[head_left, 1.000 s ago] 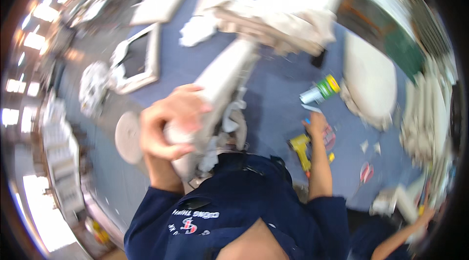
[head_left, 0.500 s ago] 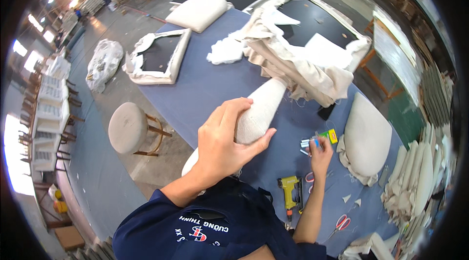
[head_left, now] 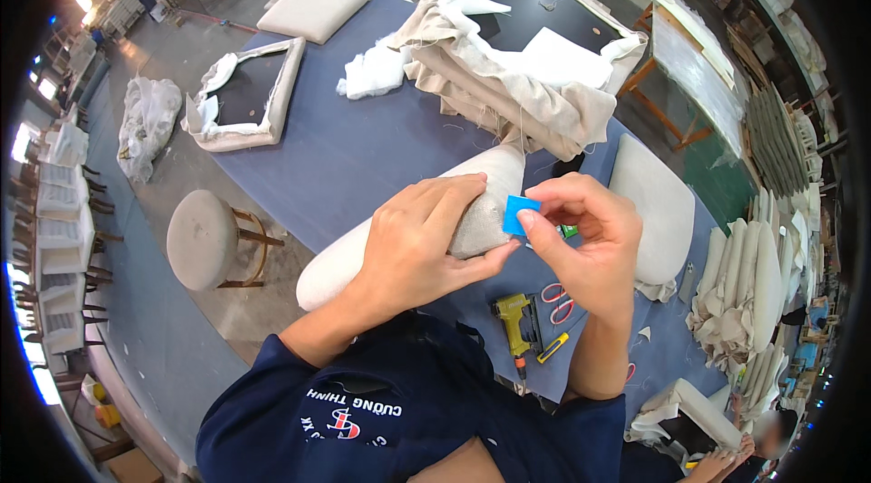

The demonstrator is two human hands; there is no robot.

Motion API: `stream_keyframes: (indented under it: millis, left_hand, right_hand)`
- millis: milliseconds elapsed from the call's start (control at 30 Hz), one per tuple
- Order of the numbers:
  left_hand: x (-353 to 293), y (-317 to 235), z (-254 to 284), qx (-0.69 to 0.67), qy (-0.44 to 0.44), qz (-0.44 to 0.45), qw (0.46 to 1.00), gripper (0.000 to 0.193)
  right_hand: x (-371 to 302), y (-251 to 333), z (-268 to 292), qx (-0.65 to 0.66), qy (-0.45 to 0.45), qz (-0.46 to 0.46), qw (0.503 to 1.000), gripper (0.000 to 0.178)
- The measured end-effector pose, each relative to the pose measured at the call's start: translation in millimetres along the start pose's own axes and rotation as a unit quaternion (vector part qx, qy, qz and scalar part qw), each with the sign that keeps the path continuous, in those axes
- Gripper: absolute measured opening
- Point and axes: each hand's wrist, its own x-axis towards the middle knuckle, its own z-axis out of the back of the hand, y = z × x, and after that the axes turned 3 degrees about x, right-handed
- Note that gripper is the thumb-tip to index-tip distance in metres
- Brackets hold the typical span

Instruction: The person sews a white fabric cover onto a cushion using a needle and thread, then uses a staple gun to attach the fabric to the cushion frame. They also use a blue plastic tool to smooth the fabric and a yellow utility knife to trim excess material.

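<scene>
Left hand (head_left: 419, 243) is wrapped over a long padded cushion (head_left: 399, 229) covered in pale cloth, fingers curled down across the top and pressing it. The cushion lies slanted across the near edge of the blue desk (head_left: 345, 156), one end hanging off toward the person's lap. Right hand (head_left: 585, 243) is up just beside it, pinching a small blue square (head_left: 520, 214) between thumb and fingertips, right at the cushion's upper end and touching or nearly touching the cloth, can't quite tell.

On the desk below the hands there's a yellow staple gun (head_left: 515, 324), red-handled scissors (head_left: 555, 299) and a small yellow tool (head_left: 552, 349). Further back, a heap of beige fabric (head_left: 508, 93) over a dark frame, plus a flat cushion (head_left: 318, 4) and another fabric-wrapped frame (head_left: 243, 95). A round stool (head_left: 201, 240) stands on the floor off to the left of the desk.
</scene>
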Motion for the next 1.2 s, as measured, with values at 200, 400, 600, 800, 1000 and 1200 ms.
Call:
stream_keyframes:
  millis: [200,400,600,800,1000,1200]
  left_hand:
    - [-0.9,-0.7,-2.4,-0.006,0.017,-0.019,1.000,0.059]
    - [0.4,-2.0,-3.8,-0.013,0.027,-0.023,0.999,0.059]
    - [-2.2,-1.7,-5.3,-0.021,0.032,-0.021,0.999,0.059]
    - [-1.9,-3.0,-6.5,-0.017,0.033,-0.027,0.999,0.059]
    - [-2.5,-2.5,-6.4,-0.011,0.033,-0.024,0.999,0.058]
    - [-1.1,-1.2,-4.8,-0.019,0.036,-0.026,0.999,0.057]
  right_hand:
    - [-4.1,10.9,6.7,-0.059,0.016,-0.013,0.998,0.020]
    - [-3.5,13.6,8.1,-0.080,0.024,-0.026,0.996,0.019]
    - [1.5,18.2,8.5,-0.108,0.041,-0.035,0.993,0.017]
    - [0.1,17.5,9.6,-0.111,0.043,-0.043,0.992,0.017]
    - [0.6,18.8,8.2,-0.124,0.043,-0.041,0.991,0.017]
    - [0.0,16.9,5.9,-0.112,0.035,-0.051,0.992,0.017]
